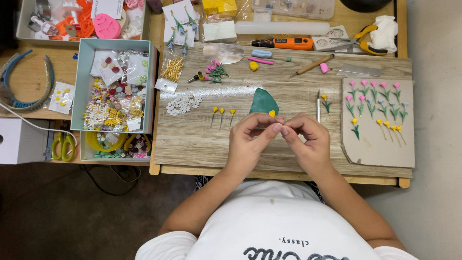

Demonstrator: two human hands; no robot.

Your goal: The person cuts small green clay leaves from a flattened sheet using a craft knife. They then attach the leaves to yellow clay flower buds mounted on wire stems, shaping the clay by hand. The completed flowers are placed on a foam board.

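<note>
My left hand [250, 137] and my right hand [308, 139] meet over the wooden board [202, 139], fingertips pinched together. What sits between the fingertips is too small to make out. A tiny yellow clay bit [272, 113] lies just above my left fingers, at the lower edge of a flat green clay sheet [263, 102]. Three small yellow clay flowers with green stems [222, 114] lie left of the sheet. A thin white-handled tool [318, 107] lies above my right hand.
A grey tile [378, 144] at the right holds several pink, lilac and yellow clay flowers. A light-blue box [79, 86] of clay bits stands at the left. An orange rotary tool [284, 44], pliers [368, 41], a wooden stick tool [313, 65] and white flower pieces [183, 103] lie farther up.
</note>
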